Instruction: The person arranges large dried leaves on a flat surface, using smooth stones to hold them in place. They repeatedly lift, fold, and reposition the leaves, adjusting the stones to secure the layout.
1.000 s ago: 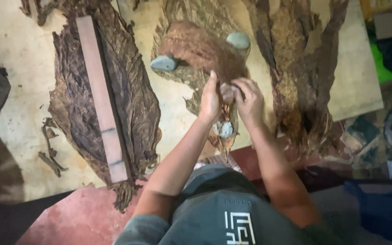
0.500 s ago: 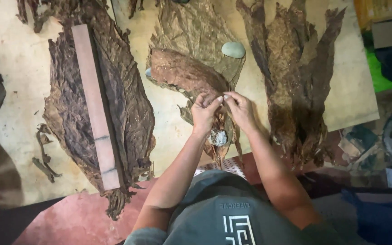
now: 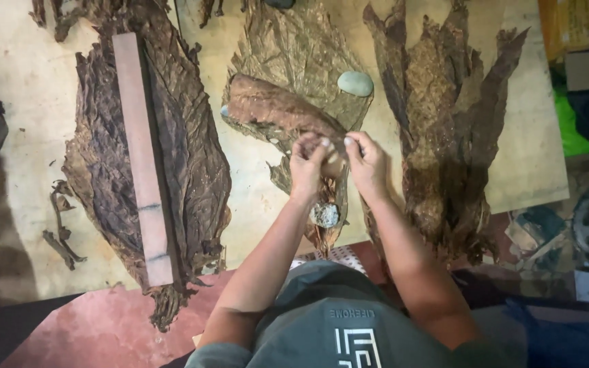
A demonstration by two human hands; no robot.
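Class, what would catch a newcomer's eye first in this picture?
Both hands, left hand and right hand, meet over a rolled brown leaf at the centre. A long wooden strip lies on the dark leaf pile to the left, and a smooth grey stone rests above the hands.

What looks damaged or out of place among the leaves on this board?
The right leaf pile has torn, ragged edges. Loose scraps lie apart at the left. One leaf in the middle pile is rolled over, held by both hands.

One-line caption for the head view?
Both hands, left hand and right hand, pinch a folded brown leaf over leaf piles.
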